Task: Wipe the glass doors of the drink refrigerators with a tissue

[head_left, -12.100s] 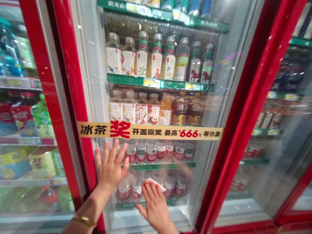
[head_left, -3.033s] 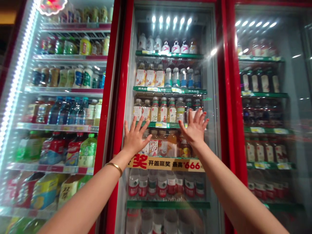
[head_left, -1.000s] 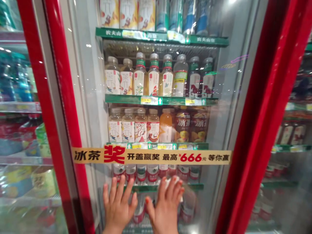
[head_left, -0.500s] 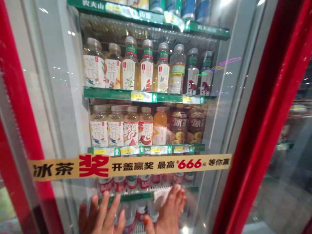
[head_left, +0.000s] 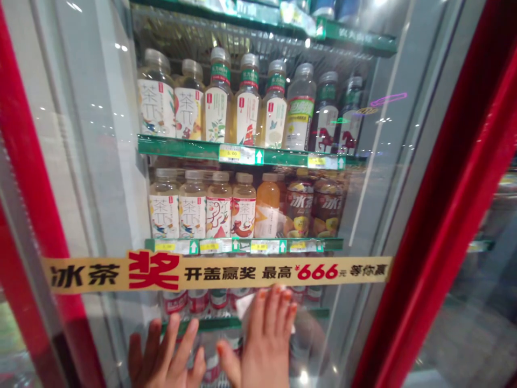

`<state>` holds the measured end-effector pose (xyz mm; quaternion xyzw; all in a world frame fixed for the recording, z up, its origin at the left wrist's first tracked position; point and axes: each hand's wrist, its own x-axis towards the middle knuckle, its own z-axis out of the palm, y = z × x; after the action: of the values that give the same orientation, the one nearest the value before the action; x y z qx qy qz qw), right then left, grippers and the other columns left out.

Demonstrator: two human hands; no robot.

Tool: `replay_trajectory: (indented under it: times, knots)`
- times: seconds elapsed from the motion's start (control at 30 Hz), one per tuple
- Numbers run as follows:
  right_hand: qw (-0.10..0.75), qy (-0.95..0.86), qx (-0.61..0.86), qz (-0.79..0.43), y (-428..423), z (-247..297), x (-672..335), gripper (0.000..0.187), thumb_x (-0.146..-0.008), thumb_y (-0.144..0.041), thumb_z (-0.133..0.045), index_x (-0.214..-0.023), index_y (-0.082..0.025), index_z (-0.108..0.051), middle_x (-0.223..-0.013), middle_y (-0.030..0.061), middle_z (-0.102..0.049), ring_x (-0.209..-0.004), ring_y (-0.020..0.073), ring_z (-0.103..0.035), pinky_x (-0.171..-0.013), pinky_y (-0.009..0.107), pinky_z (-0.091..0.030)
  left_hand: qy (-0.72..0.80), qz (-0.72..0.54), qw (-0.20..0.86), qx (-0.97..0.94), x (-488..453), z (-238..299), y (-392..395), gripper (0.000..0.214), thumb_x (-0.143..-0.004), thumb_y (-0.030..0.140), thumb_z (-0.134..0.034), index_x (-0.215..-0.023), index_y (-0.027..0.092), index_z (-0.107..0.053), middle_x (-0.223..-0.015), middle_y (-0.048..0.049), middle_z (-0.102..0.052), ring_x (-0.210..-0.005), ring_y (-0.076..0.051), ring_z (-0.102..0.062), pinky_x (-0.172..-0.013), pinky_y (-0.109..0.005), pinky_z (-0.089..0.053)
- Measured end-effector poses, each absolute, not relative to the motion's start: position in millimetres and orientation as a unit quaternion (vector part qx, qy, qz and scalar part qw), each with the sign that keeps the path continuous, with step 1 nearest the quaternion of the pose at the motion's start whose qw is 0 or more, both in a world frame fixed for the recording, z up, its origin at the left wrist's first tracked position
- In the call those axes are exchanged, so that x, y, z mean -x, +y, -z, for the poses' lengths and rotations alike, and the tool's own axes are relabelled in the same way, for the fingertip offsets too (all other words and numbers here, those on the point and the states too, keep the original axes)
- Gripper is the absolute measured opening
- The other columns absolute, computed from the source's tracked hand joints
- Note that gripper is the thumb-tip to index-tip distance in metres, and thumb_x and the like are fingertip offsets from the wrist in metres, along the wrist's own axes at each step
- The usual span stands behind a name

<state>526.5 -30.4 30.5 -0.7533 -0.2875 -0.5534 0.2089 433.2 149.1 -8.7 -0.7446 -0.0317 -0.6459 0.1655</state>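
I stand close to a glass fridge door point(head_left: 363, 205) in a red frame point(head_left: 448, 215). My left hand point(head_left: 165, 358) lies flat on the lower glass, fingers spread, holding nothing. My right hand point(head_left: 264, 342) presses a white cloth point(head_left: 243, 305) flat against the glass just under the yellow banner sticker point(head_left: 218, 271); only the cloth's upper edge shows past my fingers. Both hands sit at the bottom edge of the view.
Behind the glass, green shelves point(head_left: 242, 153) carry rows of tea bottles point(head_left: 220, 110), juice bottles point(head_left: 266, 207) and, lower down, red-labelled water bottles point(head_left: 189, 304). A second red-framed fridge stands on the right.
My right hand with the cloth has slid up and a little left on the glass, closer to the banner. The left hand has stayed low on the door.
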Motion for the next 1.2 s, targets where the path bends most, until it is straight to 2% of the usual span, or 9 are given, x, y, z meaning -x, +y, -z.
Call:
replay_trajectory:
  times: [0.1, 0.27, 0.4, 0.57, 0.67, 0.9, 1.03, 1.13, 1.2]
  knots:
    - [0.146, -0.342, 0.725, 0.58, -39, -6, -528, 0.103, -0.1, -0.069, -0.039, -0.175, -0.007, -0.006, -0.185, 0.0125, -0.001, -0.173, 0.0336, 0.004, -0.14, 0.055, 0.004, -0.028, 0.643, 0.173, 0.745, -432, 5, 149, 0.087, -0.089, 0.022, -0.068, -0.17, 0.025, -0.034, -0.18, -0.007, -0.027, -0.17, -0.03, -0.021, -0.144, -0.052, -0.013]
    - [0.295, -0.137, 0.785, 0.527, -136, -23, -589, 0.083, -0.11, -0.052, -0.025, -0.174, -0.016, 0.013, -0.183, 0.014, 0.019, -0.17, 0.0436, 0.014, -0.128, 0.086, -0.004, -0.028, 0.644, 0.162, 0.747, -431, -4, 140, 0.088, -0.09, 0.025, -0.066, -0.171, 0.025, -0.031, -0.181, -0.0053, -0.024, -0.171, -0.029, -0.019, -0.143, -0.052, -0.013]
    - [0.379, -0.093, 0.77, 0.505, -115, -54, -582, 0.085, -0.109, -0.058, -0.021, -0.174, -0.015, 0.015, -0.182, 0.0162, 0.02, -0.168, 0.0508, 0.014, -0.124, 0.092, -0.007, -0.047, 0.658, 0.127, 0.74, -432, -7, 134, 0.082, -0.094, 0.032, -0.06, -0.17, 0.031, -0.032, -0.18, 0.0015, -0.025, -0.17, -0.025, -0.02, -0.143, -0.049, -0.014]
    - [0.221, -0.328, 0.733, 0.553, -18, -26, -518, 0.1, -0.102, -0.071, -0.041, -0.177, -0.018, -0.001, -0.186, 0.0085, 0.001, -0.172, 0.0406, 0.005, -0.137, 0.073, -0.005, -0.032, 0.645, 0.15, 0.749, -430, -6, 137, 0.084, -0.093, 0.027, -0.061, -0.171, 0.027, -0.03, -0.181, -0.0024, -0.023, -0.171, -0.027, -0.018, -0.143, -0.05, -0.012]
    - [0.181, -0.366, 0.717, 0.566, -34, -12, -527, 0.094, -0.104, -0.069, -0.036, -0.177, -0.019, -0.006, -0.186, 0.0048, -0.002, -0.172, 0.0329, 0.004, -0.139, 0.061, 0.003, -0.038, 0.648, 0.143, 0.747, -430, -5, 136, 0.083, -0.094, 0.027, -0.062, -0.171, 0.028, -0.031, -0.181, -0.0014, -0.024, -0.171, -0.026, -0.019, -0.143, -0.049, -0.012]
    - [0.361, -0.099, 0.766, 0.523, -128, -74, -590, 0.086, -0.111, -0.06, -0.019, -0.173, -0.013, 0.018, -0.181, 0.0238, 0.019, -0.167, 0.052, 0.014, -0.122, 0.093, -0.009, -0.044, 0.674, 0.075, 0.733, -437, 1, 131, 0.069, -0.101, 0.037, -0.06, -0.167, 0.036, -0.038, -0.179, 0.0068, -0.03, -0.169, -0.022, -0.024, -0.143, -0.045, -0.015]
    - [0.271, -0.229, 0.759, 0.546, -43, -84, -530, 0.092, -0.11, -0.057, -0.035, -0.173, -0.003, 0.006, -0.182, 0.0237, 0.013, -0.171, 0.0422, 0.009, -0.131, 0.079, -0.018, -0.047, 0.665, 0.073, 0.741, -437, 2, 132, 0.068, -0.103, 0.035, -0.058, -0.167, 0.036, -0.037, -0.18, 0.0063, -0.028, -0.17, -0.021, -0.021, -0.143, -0.047, -0.012]
    - [0.201, -0.362, 0.711, 0.568, 9, -74, -491, 0.103, -0.105, -0.073, -0.039, -0.174, -0.004, -0.01, -0.185, 0.0159, -0.001, -0.173, 0.0318, -0.001, -0.14, 0.055, -0.013, -0.048, 0.66, 0.089, 0.744, -435, 0, 135, 0.069, -0.105, 0.029, -0.052, -0.17, 0.033, -0.031, -0.182, 0.0065, -0.021, -0.171, -0.02, -0.014, -0.144, -0.044, -0.007]
    - [0.174, -0.389, 0.7, 0.573, 4, -68, -494, 0.1, -0.105, -0.073, -0.038, -0.174, -0.007, -0.013, -0.186, 0.0116, -0.006, -0.173, 0.0284, -0.004, -0.141, 0.05, -0.007, -0.039, 0.653, 0.112, 0.748, -434, 0, 138, 0.071, -0.103, 0.029, -0.054, -0.171, 0.03, -0.03, -0.183, 0.0037, -0.02, -0.172, -0.022, -0.013, -0.144, -0.045, -0.007]
